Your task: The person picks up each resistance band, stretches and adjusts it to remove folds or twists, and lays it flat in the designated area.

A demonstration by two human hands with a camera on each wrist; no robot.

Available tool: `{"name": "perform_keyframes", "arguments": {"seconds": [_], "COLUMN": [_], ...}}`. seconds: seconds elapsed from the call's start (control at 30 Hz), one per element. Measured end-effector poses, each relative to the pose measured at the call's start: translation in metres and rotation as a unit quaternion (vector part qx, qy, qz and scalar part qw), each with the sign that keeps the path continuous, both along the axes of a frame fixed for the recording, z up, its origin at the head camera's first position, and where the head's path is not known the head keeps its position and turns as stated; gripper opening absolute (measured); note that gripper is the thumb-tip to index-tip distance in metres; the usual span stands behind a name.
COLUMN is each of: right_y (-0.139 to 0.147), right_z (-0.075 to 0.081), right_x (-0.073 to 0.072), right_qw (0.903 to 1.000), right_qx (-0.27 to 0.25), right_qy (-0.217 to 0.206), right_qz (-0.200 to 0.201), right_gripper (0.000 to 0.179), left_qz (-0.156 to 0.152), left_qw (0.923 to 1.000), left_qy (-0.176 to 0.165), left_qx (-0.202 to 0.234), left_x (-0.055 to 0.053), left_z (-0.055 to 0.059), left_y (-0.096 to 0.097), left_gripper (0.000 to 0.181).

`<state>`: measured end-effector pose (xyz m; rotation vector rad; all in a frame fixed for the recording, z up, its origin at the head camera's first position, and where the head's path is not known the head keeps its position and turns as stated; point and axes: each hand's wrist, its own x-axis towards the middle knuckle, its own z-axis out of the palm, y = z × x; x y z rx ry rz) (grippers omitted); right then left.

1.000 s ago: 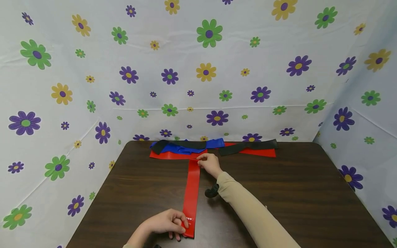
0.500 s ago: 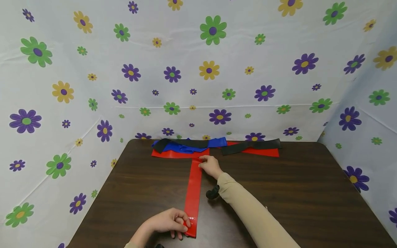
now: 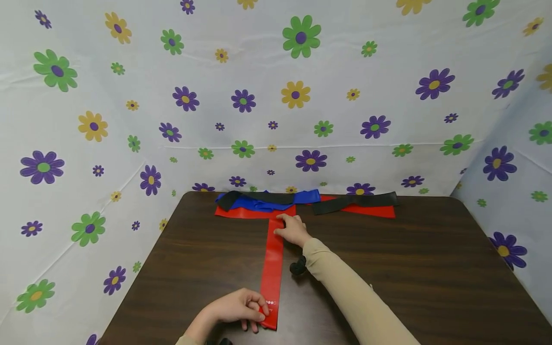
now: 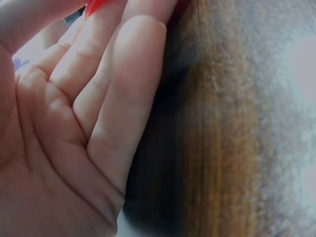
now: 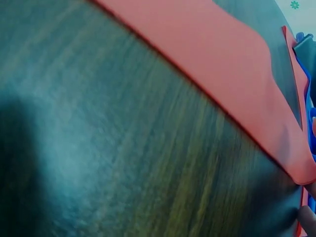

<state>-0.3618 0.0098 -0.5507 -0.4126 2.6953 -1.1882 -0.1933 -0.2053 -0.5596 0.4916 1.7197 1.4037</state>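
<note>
A red resistance band (image 3: 272,263) lies lengthwise on the dark wood table, printed with white marks near its front end. My left hand (image 3: 236,306) pinches that front end by its left corner. In the left wrist view the palm and fingers of my left hand (image 4: 98,98) fill the left side, with a bit of red at the top. My right hand (image 3: 295,231) holds the band's far end between thumb and forefinger. The right wrist view shows the red band (image 5: 212,54) running to fingertips (image 5: 307,220) at the right edge, mostly out of frame.
Along the table's back edge, a black band (image 3: 267,198) and a crumpled blue band (image 3: 307,197) lie over a red band (image 3: 241,213). To their right, another black band (image 3: 332,206) crosses another red band (image 3: 375,211). A flower-print cloth (image 3: 267,96) hangs behind.
The whole head view has shifted slightly, so the scene sits a little farther right. Both hands stay at the band's ends; the right forefinger and thumb have spread a little.
</note>
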Motion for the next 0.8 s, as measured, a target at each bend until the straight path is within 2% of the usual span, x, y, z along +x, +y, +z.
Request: {"name": "perform_keyframes", "arguments": {"seconds": [0.13, 0.4, 0.6, 0.7, 0.8], "right_y": [0.001, 0.004, 0.006, 0.007, 0.008], "right_z": [-0.001, -0.001, -0.003, -0.005, -0.008], "right_x": [-0.003, -0.008, -0.012, -0.015, -0.017], "right_qw": [0.9987, 0.9955, 0.9918, 0.9922, 0.9944], "right_qx": [0.048, 0.076, 0.105, 0.098, 0.067], "right_qy": [0.009, 0.002, 0.006, 0.011, 0.017], "right_qz": [0.017, 0.057, 0.074, 0.076, 0.079], "right_gripper": [0.052, 0.059, 0.060, 0.056, 0.049], "left_qz": [0.002, 0.017, 0.033, 0.033, 0.030], "left_qw": [1.0000, 0.9998, 0.9993, 0.9993, 0.9995], "left_qy": [-0.004, 0.003, 0.009, 0.004, -0.001], "left_qx": [-0.001, -0.008, -0.015, -0.016, -0.013], "left_x": [0.000, 0.000, -0.003, -0.005, -0.006], "left_z": [0.002, 0.007, 0.007, 0.005, 0.004], "left_y": [0.001, 0.002, 0.001, 0.000, -0.002], "left_gripper": [0.014, 0.013, 0.012, 0.012, 0.011]}}
